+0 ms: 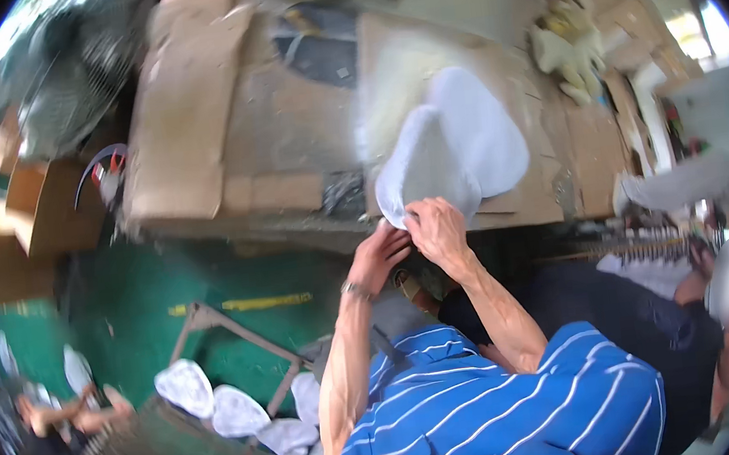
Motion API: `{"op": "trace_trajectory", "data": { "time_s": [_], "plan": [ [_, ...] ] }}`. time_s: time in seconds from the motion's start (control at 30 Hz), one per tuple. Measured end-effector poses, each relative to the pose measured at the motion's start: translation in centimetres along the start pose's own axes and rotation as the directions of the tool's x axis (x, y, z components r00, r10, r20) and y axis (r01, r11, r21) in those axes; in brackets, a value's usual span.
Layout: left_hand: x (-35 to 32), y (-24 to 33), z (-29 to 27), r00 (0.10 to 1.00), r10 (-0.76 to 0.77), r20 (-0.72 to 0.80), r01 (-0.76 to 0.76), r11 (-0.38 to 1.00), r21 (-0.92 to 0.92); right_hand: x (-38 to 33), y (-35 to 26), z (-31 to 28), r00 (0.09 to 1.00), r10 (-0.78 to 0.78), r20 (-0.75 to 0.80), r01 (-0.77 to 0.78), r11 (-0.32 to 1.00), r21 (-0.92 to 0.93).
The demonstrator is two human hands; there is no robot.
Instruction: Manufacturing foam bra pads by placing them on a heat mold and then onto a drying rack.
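Observation:
A white, rounded fabric piece [411, 164] with a raised rim and greyer middle lies at the near edge of the cardboard-covered table. With bent fingers, my right hand [438, 230] pinches its near rim. My left hand [377, 257] is closed at the same rim, just left of the right one, its fingertips partly hidden under the edge. Behind and to the right, a second white piece [480, 133] of similar rounded shape lies flat, partly covered by the first. What exactly these pieces are for does not show.
Cardboard [191, 121] covers the table, with a dark patch [317, 49] at the back. A pale plush-like object [569, 51] sits far right. Several white pieces [240, 411] hang by a metal frame [204, 318] at lower left. Other people sit left and right; a fan [74, 81] stands far left.

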State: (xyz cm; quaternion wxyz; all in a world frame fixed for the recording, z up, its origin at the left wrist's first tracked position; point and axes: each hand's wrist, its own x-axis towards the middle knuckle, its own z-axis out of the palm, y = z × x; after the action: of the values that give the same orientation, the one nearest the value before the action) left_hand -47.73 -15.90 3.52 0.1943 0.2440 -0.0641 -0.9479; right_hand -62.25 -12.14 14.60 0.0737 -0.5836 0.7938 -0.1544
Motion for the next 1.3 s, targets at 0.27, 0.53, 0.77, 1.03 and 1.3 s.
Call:
{"op": "trace_trajectory", "data": {
  "time_s": [0.27, 0.53, 0.77, 1.03, 1.3],
  "plan": [
    [-10.8, -2.4, -11.5, 0.830, 0.330, -0.450, -0.448, 0.874, -0.187, -7.9, -12.3, 8.8, 0.876, -0.061, 0.479, 0.015, 0.995, 0.100],
    [-22.5, -8.0, -24.7, 0.353, 0.477, -0.805, -0.885, 0.449, -0.122, -16.3, -21.9, 23.0, 0.665, -0.458, 0.590, 0.419, 0.883, 0.212],
    [-30.0, -5.5, -40.2, 0.031, 0.389, -0.921, -0.988, 0.154, 0.032, -19.6, -32.4, 41.4, 0.439, -0.695, 0.569, 0.607, 0.696, 0.382],
    [-32.0, -11.3, -59.2, -0.219, 0.304, -0.927, -0.965, -0.205, 0.161, -27.9, -38.0, 60.6, 0.215, -0.879, 0.425, 0.722, 0.436, 0.536],
    [-18.0, -22.1, -77.9, 0.281, -0.039, -0.959, -0.889, -0.387, -0.245, -31.3, -28.7, 77.4, 0.337, -0.540, 0.771, 0.424, 0.818, 0.388]
  ]
}}
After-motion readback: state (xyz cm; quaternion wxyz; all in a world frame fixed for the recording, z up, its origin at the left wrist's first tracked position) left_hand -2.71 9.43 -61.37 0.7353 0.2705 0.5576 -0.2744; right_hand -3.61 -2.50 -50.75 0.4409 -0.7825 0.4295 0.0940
